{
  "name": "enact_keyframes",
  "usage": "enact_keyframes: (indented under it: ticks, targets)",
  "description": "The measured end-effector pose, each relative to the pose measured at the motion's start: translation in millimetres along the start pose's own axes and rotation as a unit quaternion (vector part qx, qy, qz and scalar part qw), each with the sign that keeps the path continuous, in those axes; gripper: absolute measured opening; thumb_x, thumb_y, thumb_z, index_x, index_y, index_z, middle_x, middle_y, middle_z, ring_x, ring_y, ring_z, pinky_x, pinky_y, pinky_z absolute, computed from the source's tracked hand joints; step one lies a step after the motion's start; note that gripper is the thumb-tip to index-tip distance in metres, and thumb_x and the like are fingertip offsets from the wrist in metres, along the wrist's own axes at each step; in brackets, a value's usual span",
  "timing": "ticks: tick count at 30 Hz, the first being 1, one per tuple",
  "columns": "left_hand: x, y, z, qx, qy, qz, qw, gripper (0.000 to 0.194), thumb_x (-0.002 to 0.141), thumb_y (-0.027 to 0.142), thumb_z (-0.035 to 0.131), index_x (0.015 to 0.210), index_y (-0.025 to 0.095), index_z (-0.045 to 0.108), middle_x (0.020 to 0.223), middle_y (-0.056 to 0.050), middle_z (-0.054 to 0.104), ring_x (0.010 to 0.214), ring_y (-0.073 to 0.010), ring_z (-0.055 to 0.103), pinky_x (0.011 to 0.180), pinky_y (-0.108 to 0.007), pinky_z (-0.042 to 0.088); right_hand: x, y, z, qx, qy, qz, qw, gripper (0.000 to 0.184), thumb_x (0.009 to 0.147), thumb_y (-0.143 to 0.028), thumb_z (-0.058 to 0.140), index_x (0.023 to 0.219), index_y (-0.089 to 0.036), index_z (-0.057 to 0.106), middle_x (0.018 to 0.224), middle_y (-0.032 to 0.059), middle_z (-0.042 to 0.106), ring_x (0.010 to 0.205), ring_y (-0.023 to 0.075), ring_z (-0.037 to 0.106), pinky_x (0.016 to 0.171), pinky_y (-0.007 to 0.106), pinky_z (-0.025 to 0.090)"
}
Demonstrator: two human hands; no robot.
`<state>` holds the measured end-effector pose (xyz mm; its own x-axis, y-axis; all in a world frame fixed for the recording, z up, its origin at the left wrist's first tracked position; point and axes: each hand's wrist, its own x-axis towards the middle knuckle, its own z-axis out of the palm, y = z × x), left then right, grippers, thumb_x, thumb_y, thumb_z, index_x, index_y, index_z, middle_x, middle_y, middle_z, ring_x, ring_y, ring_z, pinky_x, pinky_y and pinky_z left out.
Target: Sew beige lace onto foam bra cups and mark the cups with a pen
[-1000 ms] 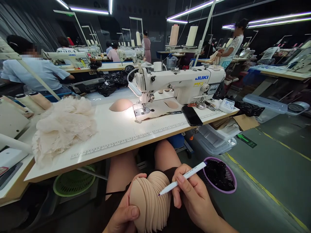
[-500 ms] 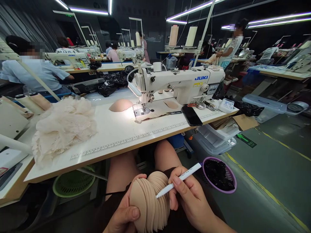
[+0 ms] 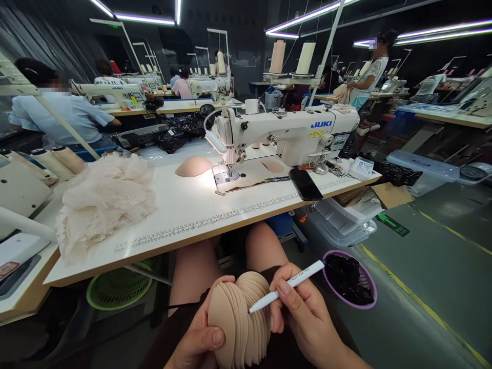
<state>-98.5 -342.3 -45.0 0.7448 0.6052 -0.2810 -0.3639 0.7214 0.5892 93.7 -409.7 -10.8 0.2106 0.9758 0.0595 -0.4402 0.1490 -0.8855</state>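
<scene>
Near the worktop [image 3: 180, 202], left fingers [image 3: 207, 338] clasped fanned beige pieces [image 3: 232, 325] while right fingers [image 3: 294, 298] pinched a pen [image 3: 303, 275], its tip [image 3: 251, 309] having edged leftward, seemingly to another piece.

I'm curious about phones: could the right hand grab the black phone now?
Probably not easily: the right hand grips a pen, though the phone lies uncovered on top.

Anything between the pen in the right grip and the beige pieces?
Nothing visible. The pen in the right grip has its tip at or just over the fanned beige pieces; contact is unclear. The left grip holds them from the other side, clear of the tip.
</scene>
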Motion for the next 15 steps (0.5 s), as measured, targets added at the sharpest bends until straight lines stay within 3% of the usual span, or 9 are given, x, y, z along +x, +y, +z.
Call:
enact_keyframes:
  ticks: [4, 10, 15]
  targets:
    - [-0.2, 0.1, 1.1, 0.001, 0.003, 0.001, 1.0, 0.086, 0.064, 0.033, 0.097, 0.134, 0.029, 0.046, 0.128, -0.016, 0.072, 0.113, -0.0463, 0.071, 0.09, -0.06, 0.057, 0.4, 0.0, -3.2, -0.002, 0.016, -0.011, 1.0, 0.033, 0.107, -0.048, 0.059, 0.091, -0.02, 0.06, 0.058, -0.0026, 0.065, 0.052, 0.0095, 0.053, 0.053, 0.021, 0.04]
    - [-1.0, -0.4, -4.8, -0.01, 0.001, -0.006, 1.0, 0.088, 0.064, 0.031, 0.097, 0.139, 0.029, 0.051, 0.12, -0.01, 0.072, 0.107, -0.0365, 0.073, 0.088, -0.046, 0.059, 1.4, 1.2, -4.9, -0.021, 0.02, -0.016, 0.999, 0.032, 0.108, -0.047, 0.058, 0.091, -0.02, 0.061, 0.059, -0.0023, 0.065, 0.053, 0.0095, 0.053, 0.054, 0.021, 0.041]
    - [0.7, -0.7, -2.2, -0.032, -0.004, -0.001, 0.999, 0.079, 0.068, 0.031, 0.093, 0.137, 0.029, 0.055, 0.128, -0.01, 0.07, 0.121, -0.04, 0.066, 0.095, -0.052, 0.057, -0.3, 3.4, -7.0, -0.022, 0.023, -0.016, 0.999, 0.033, 0.108, -0.047, 0.057, 0.09, -0.02, 0.061, 0.058, -0.0027, 0.064, 0.052, 0.009, 0.052, 0.054, 0.021, 0.04]
